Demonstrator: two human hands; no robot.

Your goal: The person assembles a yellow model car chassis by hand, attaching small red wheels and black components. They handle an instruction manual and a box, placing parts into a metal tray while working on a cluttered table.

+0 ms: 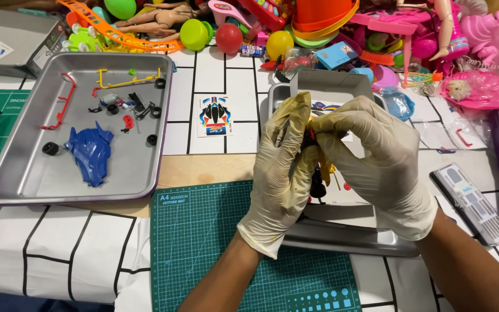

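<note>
While both gloved hands are pinching the yellow part (324, 167) | left hand (281, 167), right hand (371, 156) | you are keeping it over the tray (342, 237).

Two gloved hands (330, 167), two metal trays (7, 179), one cutting mat (215, 242).

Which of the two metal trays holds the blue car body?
The left tray, away from both hands; the blue car body lies in it among small parts.
</note>
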